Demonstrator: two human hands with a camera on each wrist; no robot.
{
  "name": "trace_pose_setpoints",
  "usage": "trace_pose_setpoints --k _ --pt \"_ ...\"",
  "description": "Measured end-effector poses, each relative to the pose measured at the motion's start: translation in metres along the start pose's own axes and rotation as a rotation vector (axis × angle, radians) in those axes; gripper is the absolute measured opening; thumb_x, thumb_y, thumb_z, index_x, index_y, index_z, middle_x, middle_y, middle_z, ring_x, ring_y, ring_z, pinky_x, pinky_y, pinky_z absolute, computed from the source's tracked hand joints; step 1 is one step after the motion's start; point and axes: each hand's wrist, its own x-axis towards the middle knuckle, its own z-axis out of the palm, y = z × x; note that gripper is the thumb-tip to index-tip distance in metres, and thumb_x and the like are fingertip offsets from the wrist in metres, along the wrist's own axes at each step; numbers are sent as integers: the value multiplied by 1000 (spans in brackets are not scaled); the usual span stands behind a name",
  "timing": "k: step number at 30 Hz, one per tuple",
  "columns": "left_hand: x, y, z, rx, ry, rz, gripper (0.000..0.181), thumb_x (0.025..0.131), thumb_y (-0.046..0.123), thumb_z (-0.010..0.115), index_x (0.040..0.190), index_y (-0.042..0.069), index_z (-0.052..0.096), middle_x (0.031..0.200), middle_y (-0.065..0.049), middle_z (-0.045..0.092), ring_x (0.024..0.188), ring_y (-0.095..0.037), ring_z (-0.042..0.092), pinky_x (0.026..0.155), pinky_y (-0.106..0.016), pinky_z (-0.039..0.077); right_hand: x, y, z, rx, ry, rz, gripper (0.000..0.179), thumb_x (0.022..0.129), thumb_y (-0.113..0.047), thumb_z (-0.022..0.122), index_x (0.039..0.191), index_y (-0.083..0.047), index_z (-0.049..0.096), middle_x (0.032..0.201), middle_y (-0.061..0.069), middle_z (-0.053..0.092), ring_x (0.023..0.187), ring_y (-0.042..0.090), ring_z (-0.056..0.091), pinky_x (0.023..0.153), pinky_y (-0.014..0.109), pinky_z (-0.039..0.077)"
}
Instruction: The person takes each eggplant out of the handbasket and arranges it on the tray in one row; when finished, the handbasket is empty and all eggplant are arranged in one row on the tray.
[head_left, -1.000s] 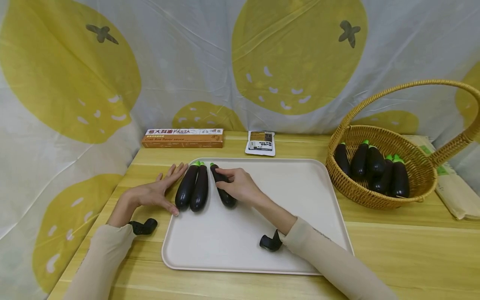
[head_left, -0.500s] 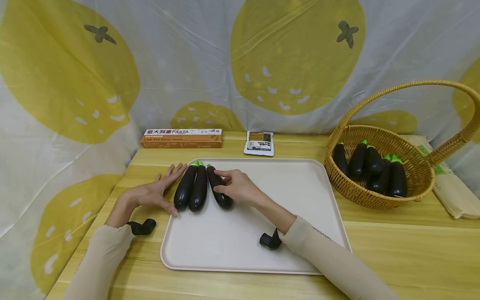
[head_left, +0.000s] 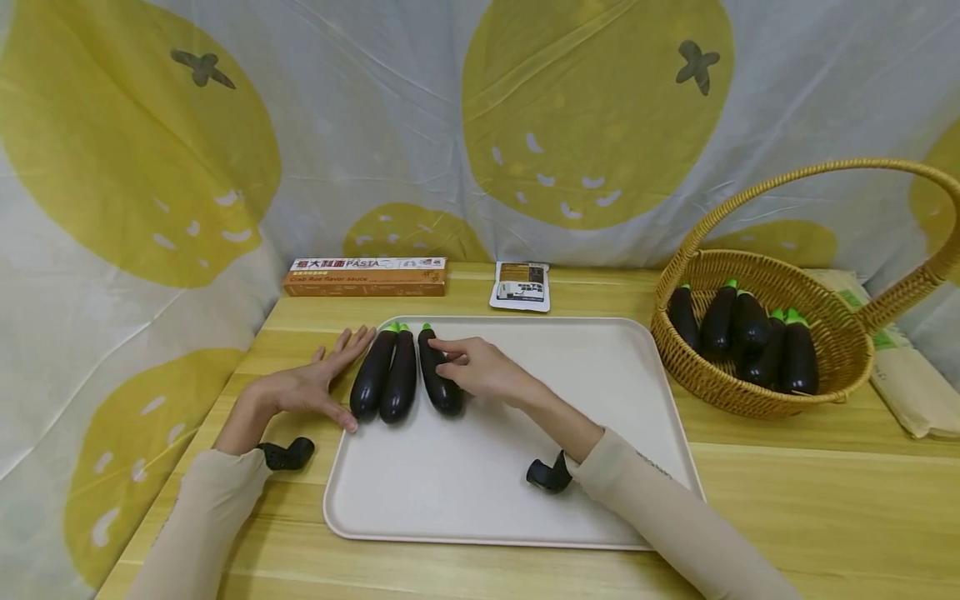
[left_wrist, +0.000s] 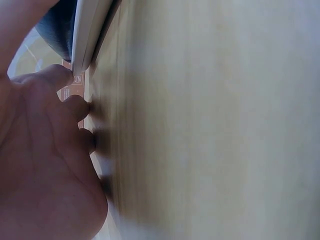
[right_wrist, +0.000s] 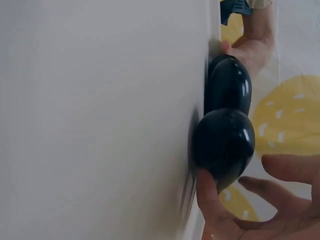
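Three dark eggplants lie on the pale tray (head_left: 540, 500) with green stem ends to the back. My right hand (head_left: 487, 368) touches the right-hand eggplant (head_left: 437, 375) from its right side, fingertips against it. In the right wrist view, one fingertip (right_wrist: 206, 187) meets its lower side and the thumb stands off it. The left eggplant (head_left: 370, 383) and middle eggplant (head_left: 400, 383) lie side by side, and a narrow gap parts them from the third. My left hand (head_left: 311, 387) spreads beside the tray's left edge; in the left wrist view its palm (left_wrist: 45, 165) faces the camera.
A wicker basket (head_left: 750, 403) with a tall handle holds several eggplants at the right. A pasta box (head_left: 365, 277) and a white-edged pouch (head_left: 521, 287) stand behind the tray. A beige package (head_left: 911, 383) lies beyond the basket. Lemon-print cloth (head_left: 420, 125) hangs behind.
The right-hand eggplant first shifts left towards the pair, then slightly right again, and now lies straighter, more parallel to them. My right hand turns a little with it. My left hand stays put.
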Motion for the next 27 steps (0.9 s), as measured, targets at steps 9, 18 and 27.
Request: trace_pose_setpoints --k 9,18,27 --pt "0 2 0 -4 2 -4 140 70 31 96 167 7 -4 171 -24 -21 152 -49 -32 115 -76 -22 0 2 1 44 -91 -79 54 100 -12 67 153 -14 53 142 19 64 107 20 71 73 24 60" --pt "1 2 0 -7 -2 -10 140 71 30 95 167 7 -5 170 -24 -22 152 -49 -33 115 -76 -23 2 2 3 61 -50 -66 55 98 -16 70 151 -13 55 139 22 64 117 26 69 75 27 62" --pt "1 3 0 -1 -1 -16 140 71 31 95 167 7 -4 171 -23 -21 153 -48 -32 115 -76 -22 4 3 2 41 -49 -58 55 97 -16 72 150 -15 56 135 19 65 102 19 71 74 28 62"
